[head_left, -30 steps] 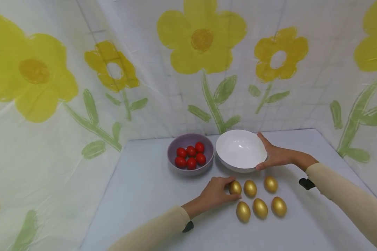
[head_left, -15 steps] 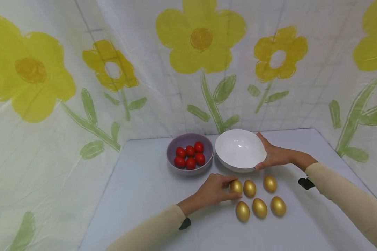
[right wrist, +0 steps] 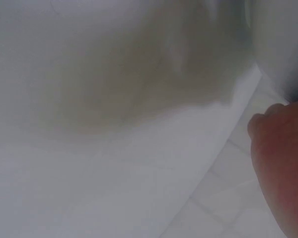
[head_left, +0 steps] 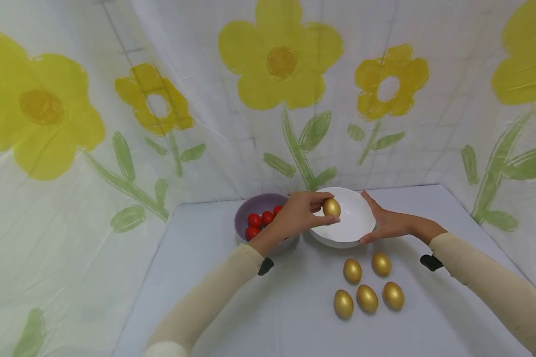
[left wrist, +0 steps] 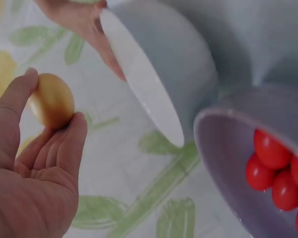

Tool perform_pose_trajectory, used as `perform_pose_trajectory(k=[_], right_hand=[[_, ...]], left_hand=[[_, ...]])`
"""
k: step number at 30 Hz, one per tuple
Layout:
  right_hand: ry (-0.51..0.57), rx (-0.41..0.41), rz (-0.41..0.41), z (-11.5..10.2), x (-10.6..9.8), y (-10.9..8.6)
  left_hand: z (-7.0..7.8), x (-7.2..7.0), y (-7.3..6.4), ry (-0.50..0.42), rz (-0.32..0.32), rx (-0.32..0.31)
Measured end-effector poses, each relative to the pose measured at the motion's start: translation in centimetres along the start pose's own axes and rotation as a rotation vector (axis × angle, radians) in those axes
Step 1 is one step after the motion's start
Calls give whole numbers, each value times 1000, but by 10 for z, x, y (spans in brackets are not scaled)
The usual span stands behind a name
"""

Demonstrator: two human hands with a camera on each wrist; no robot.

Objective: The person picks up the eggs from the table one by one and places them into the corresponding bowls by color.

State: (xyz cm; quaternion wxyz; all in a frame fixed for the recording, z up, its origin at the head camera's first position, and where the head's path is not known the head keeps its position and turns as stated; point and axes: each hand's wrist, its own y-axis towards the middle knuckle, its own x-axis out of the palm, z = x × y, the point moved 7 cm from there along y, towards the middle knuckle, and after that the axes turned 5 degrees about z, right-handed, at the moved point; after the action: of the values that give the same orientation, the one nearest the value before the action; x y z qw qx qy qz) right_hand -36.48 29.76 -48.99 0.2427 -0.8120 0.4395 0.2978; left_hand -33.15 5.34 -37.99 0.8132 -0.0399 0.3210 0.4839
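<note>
A golden egg (head_left: 331,207) is pinched between the thumb and fingers of my left hand (head_left: 301,214), raised over the white bowl (head_left: 355,213). The left wrist view shows this egg (left wrist: 53,101) at the fingertips, apart from the bowl's rim. My right hand (head_left: 386,222) holds the white bowl at its right side, thumb at the near edge and fingers toward the far edge. In the right wrist view, only part of that hand (right wrist: 283,158) shows beside the bowl's side (right wrist: 283,39). Several other golden eggs (head_left: 367,299) lie on the table in front of the bowl.
A purple bowl (head_left: 245,210) with several red eggs (head_left: 254,220) stands left of the white bowl, partly hidden behind my left hand and forearm. The white table (head_left: 196,248) ends at a hanging cloth (head_left: 232,163) with painted yellow flowers.
My left hand has lifted the golden egg off the table and carried it up and away over the white bowl. My right hand stays on the bowl.
</note>
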Motion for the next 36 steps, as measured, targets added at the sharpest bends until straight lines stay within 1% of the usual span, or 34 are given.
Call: perform_pose_trajectory(k=[3,7,9,11,14,17,19,22,25,27,29,32,36], right_hand=[[-17,20,6,2,0,0],[-29,42,7,0,-1,-1],[-28,45,4,-1,-1,0],[-28,48,1,-1,0,1],[-23,53,-5,1,1,2],[-17,60,-10,3,1,2],[-16,65,-9,3,0,1],[-12,69,-5,2,-1,0],[-6,68,-5,2,-1,0],[-5,64,-7,2,-1,0],[-4,58,-8,2,-1,0],[-3,51,-8,2,-1,0],[4,57,-9,2,-1,0]], left_hand=[[-10,0,18,96,-26,-18],[-26,7,38,309,-66,-26],[-37,12,46,405,-82,-32],[-48,17,52,475,-96,-48],[-66,26,59,550,-116,-93],[-76,35,63,628,-141,-123],[-80,41,66,692,-161,-113],[-81,51,70,786,-188,-59],[-84,58,71,876,-211,-24],[-86,60,71,910,-220,-30],[-86,62,71,928,-222,-50],[-84,63,70,943,-225,-70],[-83,65,69,965,-236,-77]])
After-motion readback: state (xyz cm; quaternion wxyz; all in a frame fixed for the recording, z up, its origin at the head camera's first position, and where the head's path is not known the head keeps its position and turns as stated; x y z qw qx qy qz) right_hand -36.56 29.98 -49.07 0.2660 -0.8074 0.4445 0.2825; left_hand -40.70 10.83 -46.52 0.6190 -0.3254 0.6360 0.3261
